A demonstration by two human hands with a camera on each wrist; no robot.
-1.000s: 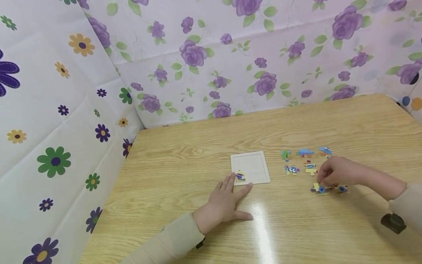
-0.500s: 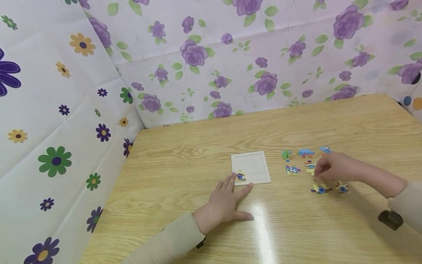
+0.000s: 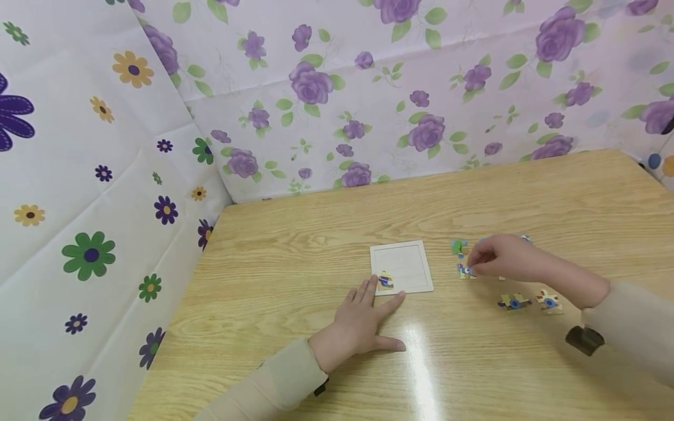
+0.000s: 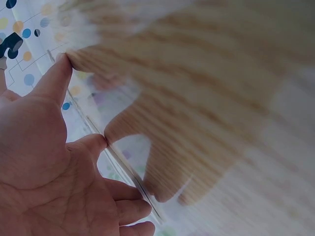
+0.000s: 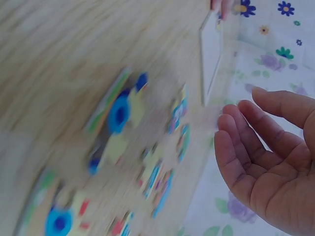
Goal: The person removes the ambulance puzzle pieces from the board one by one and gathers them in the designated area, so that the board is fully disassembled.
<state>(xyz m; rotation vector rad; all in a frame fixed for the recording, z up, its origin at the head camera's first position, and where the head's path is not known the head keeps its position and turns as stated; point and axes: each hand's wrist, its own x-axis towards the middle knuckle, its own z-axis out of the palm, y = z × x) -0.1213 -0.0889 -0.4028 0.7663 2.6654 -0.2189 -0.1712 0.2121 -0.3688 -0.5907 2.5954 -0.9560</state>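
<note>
My left hand (image 3: 355,324) lies with fingers spread, its fingertips on the lower edge and corner of a white square puzzle board (image 3: 404,263). One yellow and blue puzzle piece (image 3: 386,280) sits in that board's lower left corner. My right hand (image 3: 502,257) hovers over the loose pieces, fingertips right at a puzzle piece with cartoon eyes (image 3: 464,271). In the right wrist view, the fingers of this hand (image 5: 268,157) are gently bent, thumb apart, with nothing between them. Two puzzle pieces with blue wheels, one left (image 3: 515,302) and one right (image 3: 549,300), lie nearer the sleeve.
A green puzzle piece (image 3: 458,246) lies beyond the eyed one. Other pieces are partly hidden under the right hand. The wooden table (image 3: 289,251) meets a flowered cloth (image 3: 316,117) at the back and another (image 3: 105,204) on the left.
My right hand has moved from above the wheel pieces, left and farther from me, to the piece with eyes. The left hand has stayed on the board.
</note>
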